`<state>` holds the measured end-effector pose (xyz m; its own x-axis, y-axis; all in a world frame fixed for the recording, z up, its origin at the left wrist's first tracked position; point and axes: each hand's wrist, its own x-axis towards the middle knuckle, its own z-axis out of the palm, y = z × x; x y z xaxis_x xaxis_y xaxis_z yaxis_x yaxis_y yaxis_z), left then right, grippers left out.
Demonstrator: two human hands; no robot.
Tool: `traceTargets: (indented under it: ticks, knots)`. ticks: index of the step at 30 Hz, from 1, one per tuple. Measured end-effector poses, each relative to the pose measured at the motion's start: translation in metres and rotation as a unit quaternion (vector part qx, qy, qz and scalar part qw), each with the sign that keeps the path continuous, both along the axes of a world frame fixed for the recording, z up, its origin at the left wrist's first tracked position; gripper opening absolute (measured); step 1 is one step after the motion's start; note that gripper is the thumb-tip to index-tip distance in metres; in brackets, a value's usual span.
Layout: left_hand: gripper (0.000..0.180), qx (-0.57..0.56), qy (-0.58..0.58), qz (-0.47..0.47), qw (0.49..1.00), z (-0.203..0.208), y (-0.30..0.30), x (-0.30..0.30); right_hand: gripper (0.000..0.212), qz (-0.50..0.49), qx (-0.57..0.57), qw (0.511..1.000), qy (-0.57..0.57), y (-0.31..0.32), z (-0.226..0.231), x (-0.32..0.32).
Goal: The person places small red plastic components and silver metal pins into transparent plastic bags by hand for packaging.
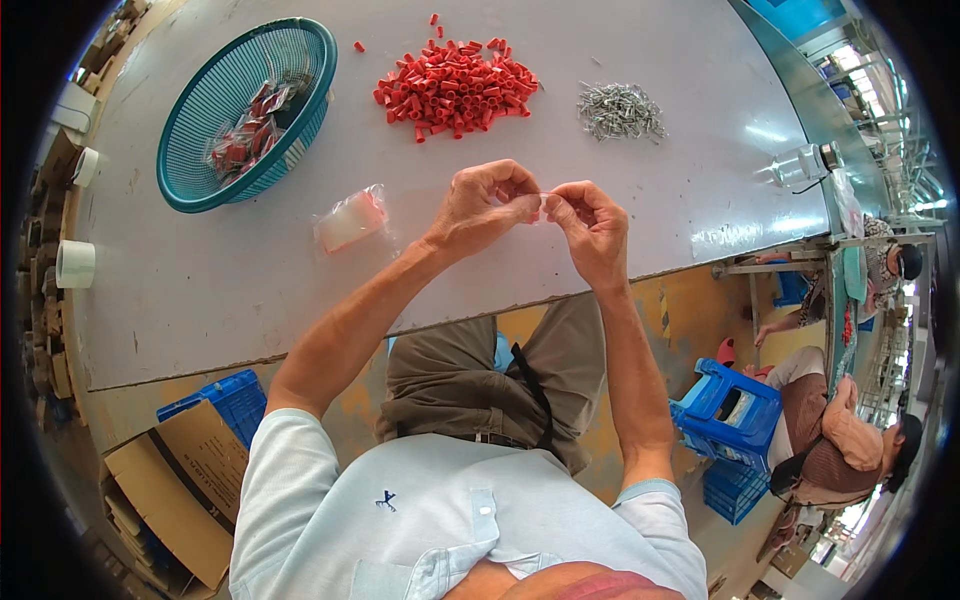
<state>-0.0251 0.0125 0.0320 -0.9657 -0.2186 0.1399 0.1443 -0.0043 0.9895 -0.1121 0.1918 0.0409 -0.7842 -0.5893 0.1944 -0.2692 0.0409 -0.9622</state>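
Smooth plastic tubes [458, 90], shiny metal pieces [620, 111]

Tabletop [700, 190] free at right; 2 piles [458, 90] [620, 110] stand ahead, gap between.

No wording readable. Cardboard box [165, 485] below table's [220, 290] near left corner: dark print [221, 496], illegible. Shirt [430, 520]: dark-blue chest emblem [385, 498].
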Motion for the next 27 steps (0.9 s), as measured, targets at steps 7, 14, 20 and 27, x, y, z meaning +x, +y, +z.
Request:
traceTargets:
  ticks: [7, 14, 20, 27]
  knots:
    - [0.008, -0.026, -0.008, 0.024, 0.999, -0.003, -0.005, 0.004, 0.009, 0.024, 0.013, 1.000, 0.007, -0.006, 0.005, 0.005]
    - [0.008, -0.059, 0.011, 0.016, 0.998, 0.005, 0.000, 0.003, 0.007, 0.036, 0.018, 0.999, 0.003, 0.000, 0.003, 0.003]
    - [0.007, 0.081, 0.028, -0.008, 0.996, -0.006, -0.006, 0.002, 0.006, 0.026, 0.014, 0.999, -0.033, 0.000, 0.009, 0.004]
    - [0.011, 0.186, 0.018, 0.025, 0.982, 0.008, -0.010, 0.004, 0.008, 0.080, 0.045, 0.996, -0.004, -0.003, 0.049, -0.020]
